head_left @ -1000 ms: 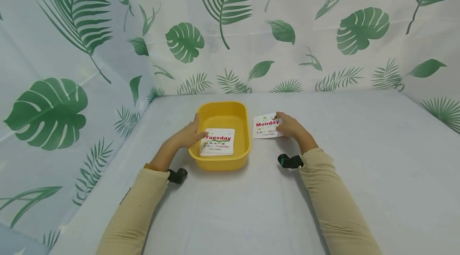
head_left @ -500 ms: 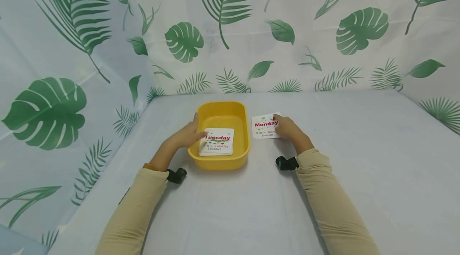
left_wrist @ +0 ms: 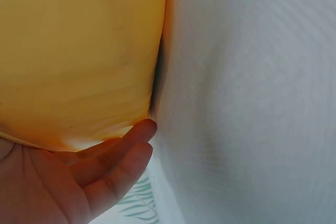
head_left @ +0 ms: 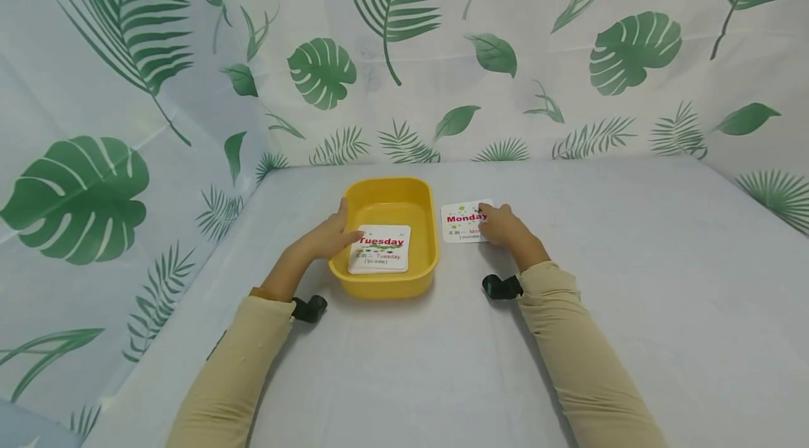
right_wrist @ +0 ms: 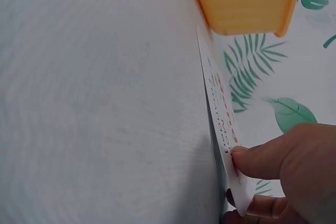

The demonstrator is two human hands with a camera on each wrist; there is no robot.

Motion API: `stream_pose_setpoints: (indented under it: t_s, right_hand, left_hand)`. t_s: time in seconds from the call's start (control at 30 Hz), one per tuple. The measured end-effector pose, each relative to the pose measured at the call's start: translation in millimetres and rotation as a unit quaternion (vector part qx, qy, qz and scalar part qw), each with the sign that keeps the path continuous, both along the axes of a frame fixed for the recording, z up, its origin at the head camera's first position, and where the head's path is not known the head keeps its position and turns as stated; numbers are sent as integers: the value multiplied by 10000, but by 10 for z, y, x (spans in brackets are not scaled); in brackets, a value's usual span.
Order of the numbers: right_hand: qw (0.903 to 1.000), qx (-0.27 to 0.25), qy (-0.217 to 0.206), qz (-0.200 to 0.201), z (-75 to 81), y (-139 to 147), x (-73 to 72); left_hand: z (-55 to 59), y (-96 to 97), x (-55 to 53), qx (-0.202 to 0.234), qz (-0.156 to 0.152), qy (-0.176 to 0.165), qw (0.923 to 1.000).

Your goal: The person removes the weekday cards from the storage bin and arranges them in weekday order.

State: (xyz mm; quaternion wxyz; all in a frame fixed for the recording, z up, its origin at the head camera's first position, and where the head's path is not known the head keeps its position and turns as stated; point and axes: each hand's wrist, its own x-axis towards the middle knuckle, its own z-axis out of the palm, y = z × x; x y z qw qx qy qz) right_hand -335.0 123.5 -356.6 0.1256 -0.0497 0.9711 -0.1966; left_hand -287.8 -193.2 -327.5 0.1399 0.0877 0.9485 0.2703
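In the head view my left hand [head_left: 324, 235] holds the left side of a yellow plastic tub [head_left: 385, 286]. Its thumb reaches over the rim, and the left wrist view has the fingers [left_wrist: 113, 174] along the outer wall. A white "Tuesday" word card [head_left: 380, 249] lies in the near part of the tub, apparently on top of another card. Just right of the tub is a "Monday" card [head_left: 459, 223]. My right hand [head_left: 508, 229] pinches its right end, with the thumb [right_wrist: 268, 158] on the printed face and fingertips behind, close to the tabletop.
Pale cloth covers the table [head_left: 404, 364]. A leaf-printed curtain [head_left: 417, 55] hangs along the back and sides. Dark wrist cameras sit near both cuffs, the left camera [head_left: 310, 309] beside the tub and the right camera [head_left: 502, 286] below the Monday card.
My right hand has drawn slightly left with the Monday card, bringing it a little nearer the tub. The left hand and tub hold their place; the head view shifts slightly.
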Motion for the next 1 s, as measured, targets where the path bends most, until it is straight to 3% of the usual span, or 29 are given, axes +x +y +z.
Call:
stream_pose_setpoints:
  t_s: [0.2, 0.5, 1.0]
  right_hand:
    - [9996, 72, -184, -178, 21, 0, -10]
    - [9997, 60, -182, -179, 36, 1, 16]
    - [9986, 354, -168, -360, 21, -41, 19]
  left_hand:
    - [1, 2, -20, 51, 44, 32, 10000]
    - [-11, 2, -39, 106, -211, 206, 9995]
    - [-42, -30, -32, 118, -109, 111, 9998]
